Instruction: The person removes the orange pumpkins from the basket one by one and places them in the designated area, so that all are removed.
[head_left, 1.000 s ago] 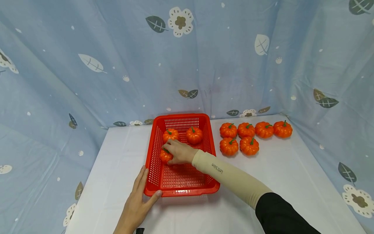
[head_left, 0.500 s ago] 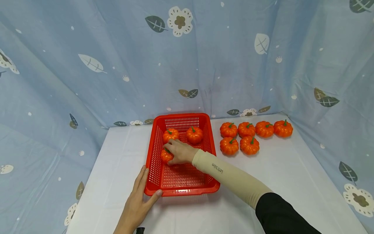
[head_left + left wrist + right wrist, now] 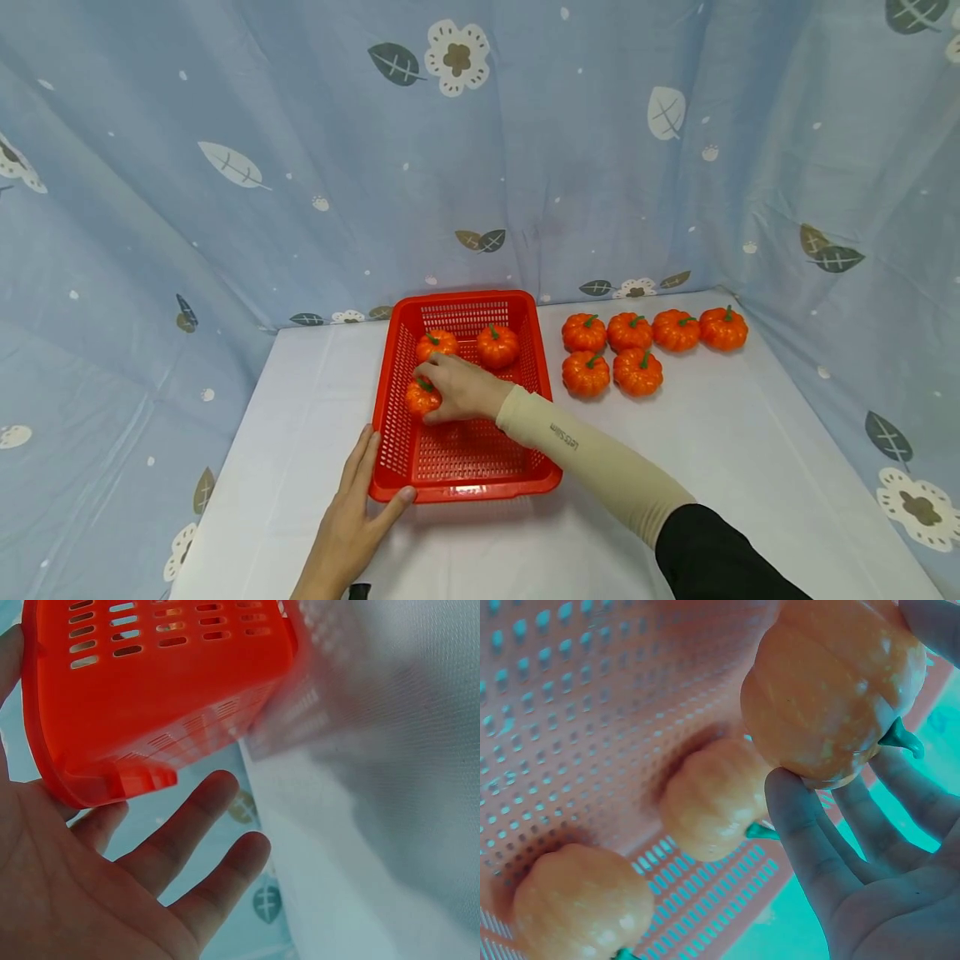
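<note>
Right hand (image 3: 463, 388) grasps one mini pumpkin (image 3: 420, 401), left side inside red basket (image 3: 465, 493); stem upward, tilt unclear, partly hidden. Basket's long axis: near–far. Two other pumpkins (image 3: 497, 347) farther in; six loose pumpkins (image 3: 637, 373) right, on table (image 3: 735, 442). Left hand (image 3: 352, 525), fingers extended, touches basket's near-left corner.

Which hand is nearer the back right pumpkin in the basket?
Right. The right hand is just in front and left of that pumpkin, holding another pumpkin; the left hand is farther, at the near left corner of the basket.
</note>
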Available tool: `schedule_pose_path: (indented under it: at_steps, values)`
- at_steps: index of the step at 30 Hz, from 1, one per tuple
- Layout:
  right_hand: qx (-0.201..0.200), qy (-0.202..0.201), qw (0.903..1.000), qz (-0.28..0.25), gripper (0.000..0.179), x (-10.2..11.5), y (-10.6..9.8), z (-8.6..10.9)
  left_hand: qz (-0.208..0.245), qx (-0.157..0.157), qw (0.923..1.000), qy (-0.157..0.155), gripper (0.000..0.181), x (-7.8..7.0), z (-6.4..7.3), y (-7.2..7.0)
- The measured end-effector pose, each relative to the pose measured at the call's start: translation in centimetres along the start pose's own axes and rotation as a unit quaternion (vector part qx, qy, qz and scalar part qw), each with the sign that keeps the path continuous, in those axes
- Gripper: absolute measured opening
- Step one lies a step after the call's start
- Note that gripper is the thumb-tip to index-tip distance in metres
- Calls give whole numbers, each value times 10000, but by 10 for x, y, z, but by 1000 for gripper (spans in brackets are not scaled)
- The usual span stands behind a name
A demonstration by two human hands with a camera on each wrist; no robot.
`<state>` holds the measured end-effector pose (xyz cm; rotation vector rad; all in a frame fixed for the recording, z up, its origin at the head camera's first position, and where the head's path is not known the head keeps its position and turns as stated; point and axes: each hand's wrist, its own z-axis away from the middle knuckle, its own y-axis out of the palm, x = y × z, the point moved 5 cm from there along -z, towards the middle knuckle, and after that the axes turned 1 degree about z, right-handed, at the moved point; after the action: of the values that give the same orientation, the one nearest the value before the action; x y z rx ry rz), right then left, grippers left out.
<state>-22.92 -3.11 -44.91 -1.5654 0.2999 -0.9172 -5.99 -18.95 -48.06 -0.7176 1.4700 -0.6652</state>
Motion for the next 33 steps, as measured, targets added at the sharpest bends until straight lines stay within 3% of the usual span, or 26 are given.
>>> schedule_pose_path:
  at_steps: [11,17,33]
  values:
    - [-414,-460,9981,-20,69,21,-19,16,20,21,10000,3,95,-1,1,-1]
    - [-862,-653,9938,-261,66,28,-38,31,-3,66,10000,-47,95,2,0,1]
    - [-2038,-630,9740,-760,64,6,-69,68,-80,-1,10000,25,96,1,1,2]
